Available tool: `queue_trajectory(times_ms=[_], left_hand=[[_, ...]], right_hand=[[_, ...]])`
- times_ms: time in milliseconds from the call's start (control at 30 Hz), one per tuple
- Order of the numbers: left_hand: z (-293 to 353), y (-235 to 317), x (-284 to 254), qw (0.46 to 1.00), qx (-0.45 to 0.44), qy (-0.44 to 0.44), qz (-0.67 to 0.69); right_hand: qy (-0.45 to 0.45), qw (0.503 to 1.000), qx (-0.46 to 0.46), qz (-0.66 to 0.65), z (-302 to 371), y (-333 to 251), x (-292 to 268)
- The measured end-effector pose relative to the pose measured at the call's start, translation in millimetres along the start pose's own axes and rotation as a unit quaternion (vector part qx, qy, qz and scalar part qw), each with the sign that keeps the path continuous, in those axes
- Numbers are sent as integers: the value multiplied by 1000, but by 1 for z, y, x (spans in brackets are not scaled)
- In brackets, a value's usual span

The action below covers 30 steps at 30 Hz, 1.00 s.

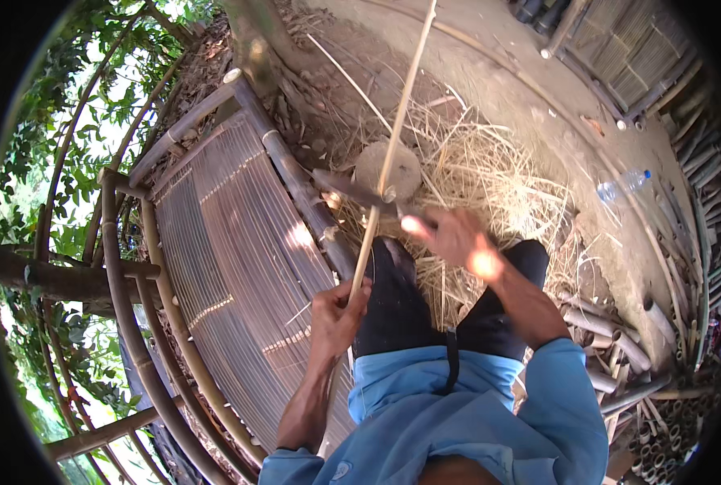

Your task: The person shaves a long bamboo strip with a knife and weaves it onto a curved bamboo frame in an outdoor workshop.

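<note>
Left hand: I'm seeing fingers gripping the pale strip
Right hand: fingers are wrapping the handle of the knife
Strip: slanting up past the blade, near straw-like shavings
Stroke: I'm advising a shallow blade angle, left fingers clear of its edge

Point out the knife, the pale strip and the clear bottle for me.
Knife [350,190], head view: on the dark blade.
Pale strip [396,140], head view: on its length, above the knife in the picture.
Clear bottle [619,187], head view: on its body.
</note>
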<state>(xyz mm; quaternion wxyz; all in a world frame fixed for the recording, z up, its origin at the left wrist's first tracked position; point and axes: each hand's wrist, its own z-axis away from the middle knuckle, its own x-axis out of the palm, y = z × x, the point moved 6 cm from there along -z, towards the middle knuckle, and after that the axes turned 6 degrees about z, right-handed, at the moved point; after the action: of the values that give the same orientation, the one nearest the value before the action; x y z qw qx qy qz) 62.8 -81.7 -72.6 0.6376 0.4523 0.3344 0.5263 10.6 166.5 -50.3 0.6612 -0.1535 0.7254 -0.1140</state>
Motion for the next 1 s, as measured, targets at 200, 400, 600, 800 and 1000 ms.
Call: queue_trajectory(times_ms=[200,400,600,800,1000], left_hand=[[19,9,-6,999,-8,-15,-48],[47,1,-32,994,-11,-20,-110],[110,-12,-51,994,-87,-25,-62],[160,-37,-71,989,-143,-25,-41],[108,-32,-91,990,-99,-25,-100]], right_hand=[[30,999,3,46,-12,15,-8],[-56,998,20,0,-18,24,-5],[-67,974,213,39,-65,130,-40],[-16,951,292,99,-94,231,-99],[25,973,221,58,-87,154,-90]])
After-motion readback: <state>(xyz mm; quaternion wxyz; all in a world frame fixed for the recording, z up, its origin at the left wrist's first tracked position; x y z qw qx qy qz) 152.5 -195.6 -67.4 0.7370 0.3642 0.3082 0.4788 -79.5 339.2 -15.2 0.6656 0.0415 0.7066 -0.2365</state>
